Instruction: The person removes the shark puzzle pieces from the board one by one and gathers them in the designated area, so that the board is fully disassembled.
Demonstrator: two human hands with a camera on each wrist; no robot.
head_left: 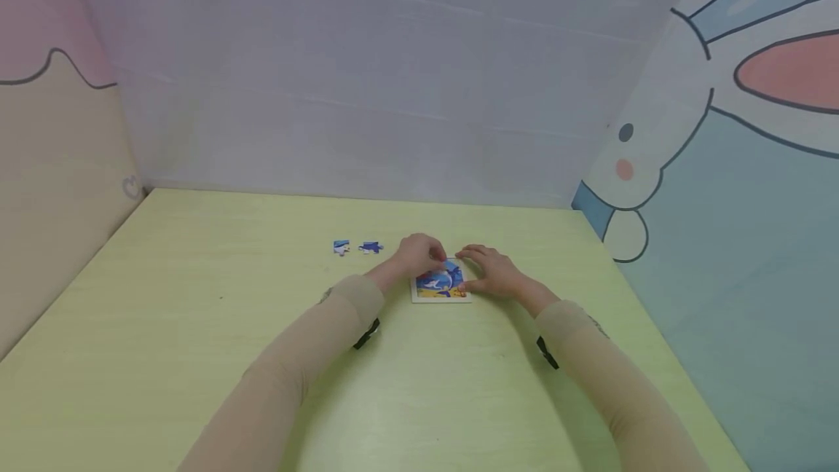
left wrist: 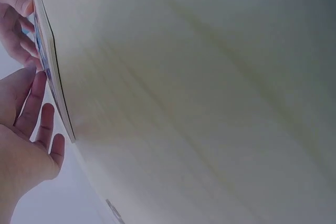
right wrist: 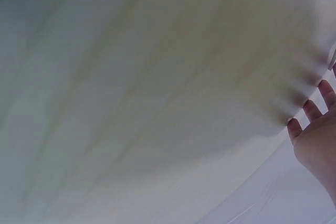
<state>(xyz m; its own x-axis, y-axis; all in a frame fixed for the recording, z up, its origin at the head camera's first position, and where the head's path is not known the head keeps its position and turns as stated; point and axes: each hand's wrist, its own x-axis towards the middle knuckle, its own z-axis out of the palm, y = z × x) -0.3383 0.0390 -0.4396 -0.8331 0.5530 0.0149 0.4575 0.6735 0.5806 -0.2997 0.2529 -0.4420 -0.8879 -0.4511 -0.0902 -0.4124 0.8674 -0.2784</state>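
Note:
A square jigsaw puzzle [head_left: 440, 284] with a pale frame lies on the table, its picture blue, white and yellow. My left hand [head_left: 414, 255] reaches over its upper left part. There the thumb and index finger pinch a dark blue puzzle piece [head_left: 451, 266] at the board's surface, partly covered by the fingers. In the left wrist view the other fingers [left wrist: 46, 124] of this hand are spread beyond the board's edge. My right hand [head_left: 496, 273] is spread at the board's right side, thumb near the picture, fingertips [right wrist: 294, 124] against the tabletop.
Two loose puzzle pieces, a blue-and-white one [head_left: 341, 247] and a dark blue one [head_left: 371, 247], lie left of the board on the pale yellow-green table [head_left: 197, 275]. A lilac wall [head_left: 367, 93] rises behind, and a wall with a painted rabbit [head_left: 655, 144] stands right.

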